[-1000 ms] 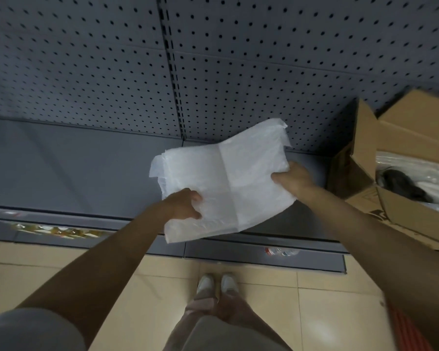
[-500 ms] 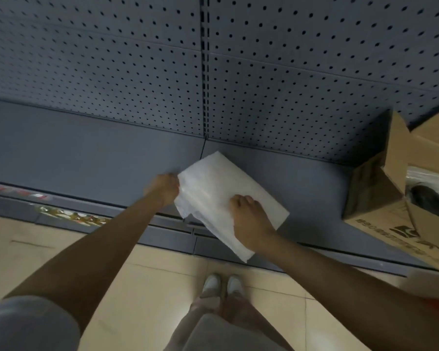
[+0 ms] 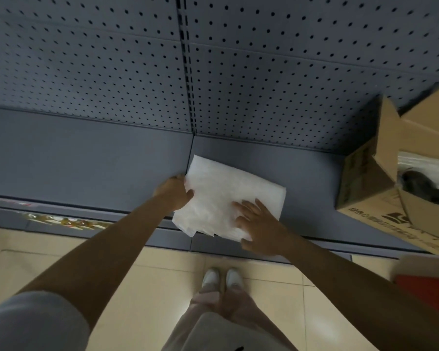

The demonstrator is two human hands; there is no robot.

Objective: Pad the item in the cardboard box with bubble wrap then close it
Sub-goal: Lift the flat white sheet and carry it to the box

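A folded white sheet of bubble wrap lies flat on the grey shelf, near its front edge. My left hand grips the sheet's left edge, thumb on top. My right hand presses flat on the sheet's near right corner with fingers spread. The open cardboard box stands on the shelf at the far right, flaps up. Inside it a dark item lies among clear wrapping.
A grey pegboard back panel rises behind the shelf. The beige tiled floor and my white shoes are below. A red object sits low at the right edge.
The sheet was held open in the air, then folded over; now it lies flat on the shelf, with my right hand spread on it instead of gripping.
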